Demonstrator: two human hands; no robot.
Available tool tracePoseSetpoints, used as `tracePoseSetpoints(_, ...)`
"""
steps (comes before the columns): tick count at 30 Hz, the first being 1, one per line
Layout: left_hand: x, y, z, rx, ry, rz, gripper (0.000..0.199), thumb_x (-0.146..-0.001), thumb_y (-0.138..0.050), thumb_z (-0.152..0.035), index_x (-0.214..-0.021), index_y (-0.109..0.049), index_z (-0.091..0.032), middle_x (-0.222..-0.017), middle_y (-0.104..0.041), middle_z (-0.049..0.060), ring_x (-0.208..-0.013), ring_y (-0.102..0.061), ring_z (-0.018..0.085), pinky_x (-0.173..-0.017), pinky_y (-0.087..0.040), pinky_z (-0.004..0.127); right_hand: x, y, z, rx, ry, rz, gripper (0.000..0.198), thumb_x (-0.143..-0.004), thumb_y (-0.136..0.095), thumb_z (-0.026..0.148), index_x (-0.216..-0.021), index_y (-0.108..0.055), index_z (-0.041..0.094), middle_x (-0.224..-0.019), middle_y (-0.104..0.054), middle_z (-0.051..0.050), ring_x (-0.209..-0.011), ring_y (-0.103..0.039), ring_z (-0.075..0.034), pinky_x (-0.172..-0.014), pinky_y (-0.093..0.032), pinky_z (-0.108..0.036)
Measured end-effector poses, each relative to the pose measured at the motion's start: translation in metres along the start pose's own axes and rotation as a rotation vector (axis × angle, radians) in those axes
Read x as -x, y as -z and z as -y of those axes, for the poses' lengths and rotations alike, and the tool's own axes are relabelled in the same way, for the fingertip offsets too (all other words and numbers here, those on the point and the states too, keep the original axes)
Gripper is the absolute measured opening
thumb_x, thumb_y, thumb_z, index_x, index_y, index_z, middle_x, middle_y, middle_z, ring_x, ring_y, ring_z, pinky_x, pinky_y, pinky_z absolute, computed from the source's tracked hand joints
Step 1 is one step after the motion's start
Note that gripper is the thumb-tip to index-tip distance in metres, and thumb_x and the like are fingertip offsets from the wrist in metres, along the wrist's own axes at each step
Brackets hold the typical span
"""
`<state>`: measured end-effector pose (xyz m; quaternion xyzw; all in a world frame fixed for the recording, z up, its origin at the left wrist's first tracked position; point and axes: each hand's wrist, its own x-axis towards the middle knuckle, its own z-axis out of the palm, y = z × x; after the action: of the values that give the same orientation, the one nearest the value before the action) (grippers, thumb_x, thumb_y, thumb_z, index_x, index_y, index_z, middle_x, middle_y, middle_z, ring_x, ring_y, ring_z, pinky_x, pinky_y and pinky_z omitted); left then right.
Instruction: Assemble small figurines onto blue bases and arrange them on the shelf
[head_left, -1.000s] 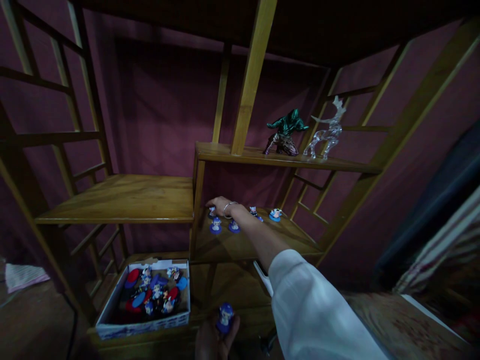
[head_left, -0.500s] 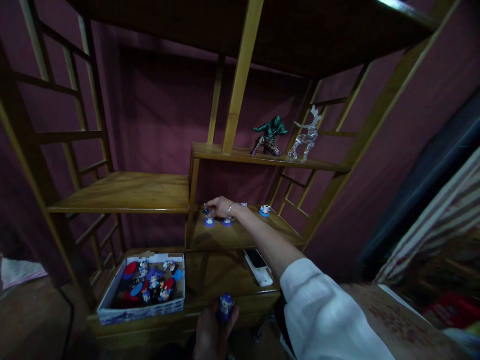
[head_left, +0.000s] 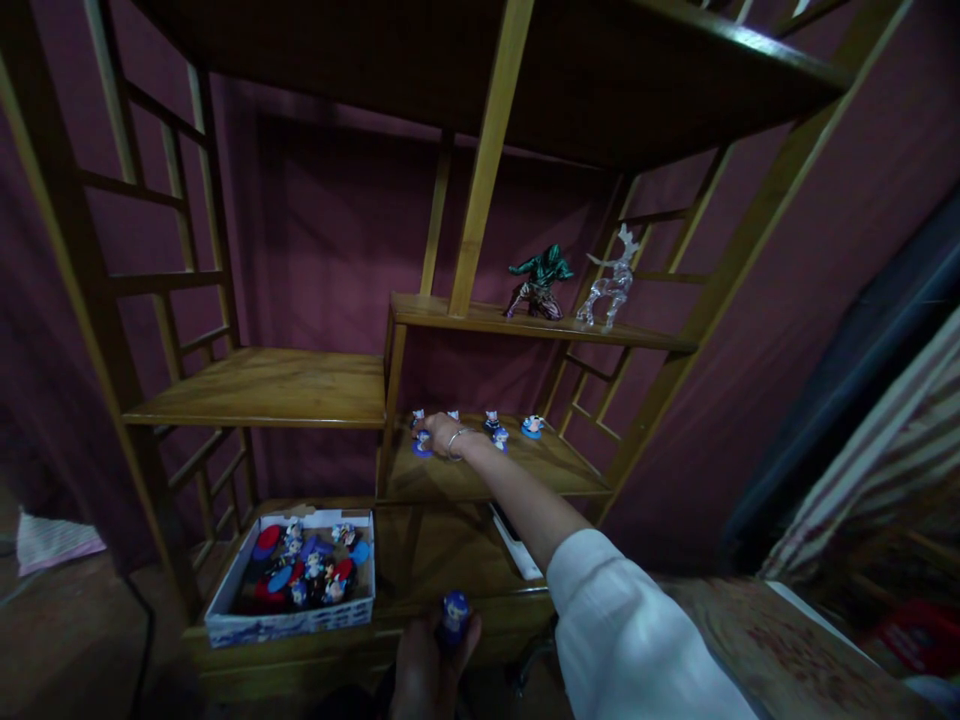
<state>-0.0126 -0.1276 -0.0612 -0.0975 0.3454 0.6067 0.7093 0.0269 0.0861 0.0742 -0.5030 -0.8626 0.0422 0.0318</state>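
My left hand (head_left: 420, 665), low in front of the cabinet, is closed round a small figurine (head_left: 454, 614) in dark blue and purple. My right hand (head_left: 439, 434), with a bracelet at the wrist, reaches into the lower right shelf. Its fingers are closed at the top of a figurine on a purple base (head_left: 422, 446), which stands on the shelf; the fingertips are partly hidden. Behind stand small white-and-dark figurines, one at the left (head_left: 418, 416) and one further right (head_left: 491, 420). Another purple-haired figurine (head_left: 500, 437) is beside my wrist, and a figurine on a blue base (head_left: 533, 427) stands rightmost.
An open box (head_left: 292, 632) holding several figurines and red and blue discs sits at lower left. A white phone-like object (head_left: 517, 548) lies under my right forearm. A green-hooded statuette (head_left: 541, 280) and a clear deer figure (head_left: 611, 285) stand on the shelf above.
My right hand has drawn slightly forward and down over the front-left figurine, uncovering back-row figurines. The view has shifted a little. My left hand still holds its figurine.
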Motion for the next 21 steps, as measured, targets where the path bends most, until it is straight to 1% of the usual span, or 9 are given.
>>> tracePoseSetpoints(2, 0.001, -0.001, -0.001, 0.005, 0.017, -0.007, 0.019, -0.073, -0.043, -0.002, -0.06, -0.052, -0.013, -0.06, -0.06, 0.004, -0.06, -0.06, 0.014, -0.076, -0.05, 0.043, 0.0, 0.0, 0.002, 0.016, -0.014, -0.003, 0.033, -0.067, -0.061, 0.019, -0.1, -0.063, 0.025, -0.088, -0.067, -0.003, -0.077, -0.061, -0.015, -0.066, -0.042, -0.019)
tracePoseSetpoints(4, 0.003, -0.001, -0.003, 0.016, 0.024, 0.003, 0.02, -0.074, -0.043, -0.003, -0.06, -0.052, -0.012, -0.061, -0.06, 0.004, -0.06, -0.06, 0.014, -0.077, -0.05, 0.044, -0.001, 0.0, 0.003, 0.036, -0.016, 0.001, 0.032, -0.068, -0.061, 0.02, -0.1, -0.063, 0.025, -0.087, -0.067, -0.003, -0.077, -0.061, -0.014, -0.065, -0.041, -0.018)
tracePoseSetpoints(9, 0.005, 0.002, -0.007, -0.027, 0.006, 0.05, 0.018, -0.073, -0.044, -0.002, -0.061, -0.053, -0.013, -0.062, -0.061, 0.004, -0.063, -0.061, 0.015, -0.079, -0.05, 0.043, -0.004, 0.001, 0.007, 0.111, 0.011, 0.008, 0.031, -0.069, -0.06, 0.023, -0.1, -0.063, 0.026, -0.093, -0.066, -0.004, -0.083, -0.061, -0.017, -0.065, -0.041, -0.02)
tracePoseSetpoints(13, 0.002, 0.004, -0.006, -0.039, 0.005, 0.084, 0.016, -0.071, -0.045, -0.003, -0.062, -0.053, -0.013, -0.064, -0.061, 0.005, -0.066, -0.061, 0.016, -0.079, -0.049, 0.044, -0.009, 0.0, 0.01, 0.147, 0.038, 0.023, 0.03, -0.07, -0.059, 0.022, -0.099, -0.063, 0.028, -0.097, -0.065, -0.003, -0.088, -0.06, -0.017, -0.068, -0.042, -0.02)
tracePoseSetpoints(17, -0.001, 0.003, -0.006, 0.018, 0.002, 0.004, 0.017, -0.072, -0.043, -0.004, -0.062, -0.051, -0.015, -0.062, -0.059, 0.003, -0.062, -0.06, 0.015, -0.077, -0.05, 0.043, -0.015, -0.003, 0.012, 0.188, 0.02, 0.038, 0.031, -0.069, -0.059, 0.024, -0.1, -0.062, 0.031, -0.099, -0.065, -0.003, -0.089, -0.06, -0.019, -0.069, -0.043, -0.023)
tracePoseSetpoints(21, 0.001, 0.0, -0.009, 0.008, 0.04, -0.033, 0.017, -0.074, -0.043, -0.004, -0.062, -0.051, -0.013, -0.06, -0.059, 0.004, -0.06, -0.06, 0.014, -0.075, -0.051, 0.042, -0.016, -0.003, 0.014, 0.19, -0.026, 0.044, 0.033, -0.069, -0.058, 0.024, -0.101, -0.061, 0.032, -0.099, -0.065, -0.003, -0.088, -0.061, -0.02, -0.068, -0.043, -0.024)
